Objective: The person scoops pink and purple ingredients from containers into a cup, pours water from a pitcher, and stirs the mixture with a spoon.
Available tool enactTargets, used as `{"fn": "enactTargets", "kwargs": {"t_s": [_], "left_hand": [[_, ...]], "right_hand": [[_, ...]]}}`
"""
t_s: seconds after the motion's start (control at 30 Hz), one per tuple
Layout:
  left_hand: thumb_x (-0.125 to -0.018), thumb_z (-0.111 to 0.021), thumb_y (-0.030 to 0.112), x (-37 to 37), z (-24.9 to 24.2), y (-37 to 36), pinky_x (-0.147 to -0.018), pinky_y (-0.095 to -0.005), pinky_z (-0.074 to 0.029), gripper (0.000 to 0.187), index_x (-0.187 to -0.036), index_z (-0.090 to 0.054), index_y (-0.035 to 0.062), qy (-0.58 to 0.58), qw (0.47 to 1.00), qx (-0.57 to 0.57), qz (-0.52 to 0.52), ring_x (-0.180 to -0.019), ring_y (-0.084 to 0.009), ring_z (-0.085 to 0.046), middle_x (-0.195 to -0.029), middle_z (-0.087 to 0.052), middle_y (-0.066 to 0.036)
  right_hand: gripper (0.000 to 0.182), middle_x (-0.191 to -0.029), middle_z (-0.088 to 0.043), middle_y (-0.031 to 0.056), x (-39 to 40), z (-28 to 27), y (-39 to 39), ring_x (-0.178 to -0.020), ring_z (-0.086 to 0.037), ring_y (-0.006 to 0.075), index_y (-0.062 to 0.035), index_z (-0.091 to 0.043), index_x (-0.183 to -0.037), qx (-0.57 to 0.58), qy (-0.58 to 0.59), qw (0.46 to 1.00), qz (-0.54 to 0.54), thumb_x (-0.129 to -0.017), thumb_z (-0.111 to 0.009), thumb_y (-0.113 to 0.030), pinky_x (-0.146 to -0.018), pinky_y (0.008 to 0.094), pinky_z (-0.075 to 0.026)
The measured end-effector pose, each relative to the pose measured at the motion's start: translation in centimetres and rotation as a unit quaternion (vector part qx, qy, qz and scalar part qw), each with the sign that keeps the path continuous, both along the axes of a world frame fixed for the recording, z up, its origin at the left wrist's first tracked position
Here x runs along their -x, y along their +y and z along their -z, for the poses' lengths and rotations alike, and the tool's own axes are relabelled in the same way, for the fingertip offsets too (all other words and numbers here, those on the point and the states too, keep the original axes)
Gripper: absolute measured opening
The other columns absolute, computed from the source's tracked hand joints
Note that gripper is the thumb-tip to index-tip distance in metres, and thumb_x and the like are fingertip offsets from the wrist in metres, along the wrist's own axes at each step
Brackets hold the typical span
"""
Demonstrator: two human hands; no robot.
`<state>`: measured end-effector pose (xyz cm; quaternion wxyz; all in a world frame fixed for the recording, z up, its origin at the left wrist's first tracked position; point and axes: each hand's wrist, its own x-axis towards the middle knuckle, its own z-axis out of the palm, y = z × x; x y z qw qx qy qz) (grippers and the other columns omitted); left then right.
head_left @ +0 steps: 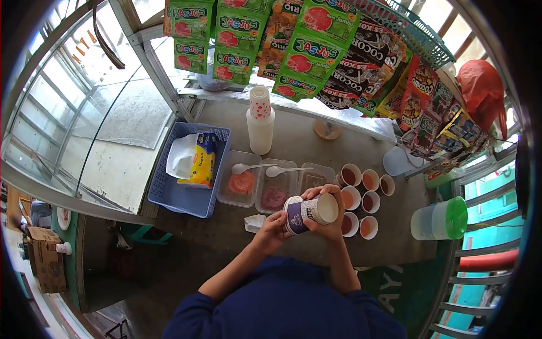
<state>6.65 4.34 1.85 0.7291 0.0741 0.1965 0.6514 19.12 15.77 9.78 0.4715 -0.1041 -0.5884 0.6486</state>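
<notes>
A stack of paper cups [301, 217] with a purple and white print lies sideways between my hands, its open end toward the right. My left hand [272, 230] is closed around the left end of the stack. On the right end, my right hand [329, 225] wraps round the cups, fingers over the top. Just beyond my hands are clear containers with orange shreds [241, 183] and pink shreds [274, 199], white spoons lying across them. Several cups with red or orange contents [350, 198] stand right of my right hand.
A blue basket [182, 207] with a tissue pack stands left. Tall stacked white cups [260, 131] stand at the back. A green-lidded jug [437, 219] and a clear tub [395, 161] are on the right. Drink sachets [316, 48] hang overhead. A crumpled tissue [254, 223] lies near my left hand.
</notes>
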Motion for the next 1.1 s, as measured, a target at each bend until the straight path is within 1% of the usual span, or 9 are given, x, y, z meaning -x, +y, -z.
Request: {"fn": "enactTargets", "kwargs": {"t_s": [0.27, 0.37, 0.47, 0.53, 0.63, 0.77, 0.83, 0.93, 1.1], "left_hand": [[-0.094, -0.057, 0.034, -0.1, -0.5, 0.0, -0.084, -0.0327, -0.054, 0.039, -0.119, -0.054, 0.0054, 0.012, 1.000, -0.004, -0.004, -0.099, -0.0146, -0.063, -0.112, -0.062, -0.005], [-0.094, -0.056, 0.032, 0.3, -2.7, 0.0, -0.084, -0.0331, -0.054, 0.038, -0.120, -0.055, 0.0034, 0.010, 0.999, 0.027, -0.020, -0.099, -0.0157, -0.063, -0.112, -0.063, -0.007], [-0.093, -0.055, 0.029, 0.8, -2.7, -0.1, -0.081, -0.0333, -0.055, 0.037, -0.118, -0.056, 0.0018, 0.048, 0.997, 0.055, -0.028, -0.095, -0.0166, -0.064, -0.109, -0.064, -0.008], [-0.093, -0.056, 0.023, 1.2, -3.0, -0.4, -0.074, -0.0306, -0.057, 0.028, -0.112, -0.059, 0.0026, 0.060, 0.997, 0.048, -0.012, -0.086, -0.0139, -0.066, -0.100, -0.066, -0.007], [-0.093, -0.054, 0.021, 1.3, -2.7, -0.6, -0.074, -0.0311, -0.058, 0.025, -0.109, -0.060, 0.0021, 0.040, 0.999, 0.037, 0.004, -0.086, -0.0144, -0.067, -0.099, -0.066, -0.008], [-0.092, -0.055, 0.025, 0.9, -2.1, -0.4, -0.073, -0.0292, -0.056, 0.030, -0.111, -0.060, 0.0028, 0.049, 0.998, 0.051, 0.006, -0.086, -0.0131, -0.065, -0.099, -0.066, -0.006], [-0.093, -0.055, 0.025, 0.8, -1.8, -0.3, -0.072, -0.0275, -0.057, 0.028, -0.110, -0.059, 0.0029, 0.045, 0.997, 0.057, 0.023, -0.085, -0.0118, -0.065, -0.097, -0.066, -0.004], [-0.096, -0.053, 0.024, 0.8, -1.7, -0.3, -0.070, -0.0275, -0.058, 0.026, -0.108, -0.060, 0.0024, 0.034, 0.997, 0.059, 0.024, -0.081, -0.0130, -0.067, -0.095, -0.067, -0.007], [-0.096, -0.054, 0.023, 0.8, -1.8, -0.4, -0.070, -0.0266, -0.058, 0.026, -0.109, -0.061, 0.0020, 0.028, 0.997, 0.047, 0.050, -0.080, -0.0128, -0.067, -0.095, -0.068, -0.007]], "right_hand": [[0.061, -0.099, -0.057, 0.0126, -0.2, 0.1, 0.2, -0.100, -0.057, 0.0244, -0.0068, -0.042, -0.110, -0.002, 0.018, 1.000, -0.007, -0.061, -0.078, -0.003, -0.090, 0.0415, -0.046], [0.061, -0.099, -0.057, 0.0129, -0.5, 0.0, 0.2, -0.100, -0.057, 0.0244, -0.0071, -0.042, -0.110, 0.007, 0.018, 0.999, -0.042, -0.061, -0.078, -0.002, -0.091, 0.0415, -0.046], [0.062, -0.099, -0.058, 0.0131, -0.6, -0.4, -0.1, -0.100, -0.058, 0.0243, -0.0074, -0.043, -0.111, 0.005, 0.018, 0.998, -0.062, -0.060, -0.079, -0.002, -0.092, 0.0414, -0.046], [0.062, -0.100, -0.058, 0.0135, -0.7, -0.6, -0.1, -0.101, -0.058, 0.0240, -0.0071, -0.044, -0.110, -0.004, 0.009, 0.997, -0.074, -0.060, -0.080, -0.002, -0.092, 0.0410, -0.047], [0.063, -0.101, -0.059, 0.0133, -0.8, -1.1, -0.3, -0.102, -0.059, 0.0237, -0.0072, -0.044, -0.110, -0.026, -0.023, 0.996, -0.079, -0.060, -0.081, -0.003, -0.091, 0.0400, -0.048], [0.061, -0.100, -0.061, 0.0128, -0.5, -1.9, -1.0, -0.100, -0.061, 0.0227, -0.0070, -0.045, -0.109, -0.043, -0.044, 0.996, -0.072, -0.060, -0.081, -0.003, -0.088, 0.0381, -0.049], [0.062, -0.096, -0.060, 0.0138, -0.6, -2.2, -1.0, -0.097, -0.059, 0.0222, -0.0078, -0.043, -0.104, -0.078, -0.083, 0.990, -0.079, -0.055, -0.080, -0.001, -0.089, 0.0390, -0.048], [0.059, -0.095, -0.061, 0.0135, -0.6, -2.6, -1.0, -0.095, -0.060, 0.0215, -0.0084, -0.044, -0.102, -0.119, -0.109, 0.984, -0.078, -0.056, -0.080, -0.002, -0.087, 0.0378, -0.048], [0.058, -0.094, -0.062, 0.0132, -1.0, -2.9, -0.8, -0.093, -0.061, 0.0217, -0.0090, -0.044, -0.100, -0.134, -0.112, 0.980, -0.100, -0.056, -0.080, -0.003, -0.085, 0.0369, -0.048]]}}
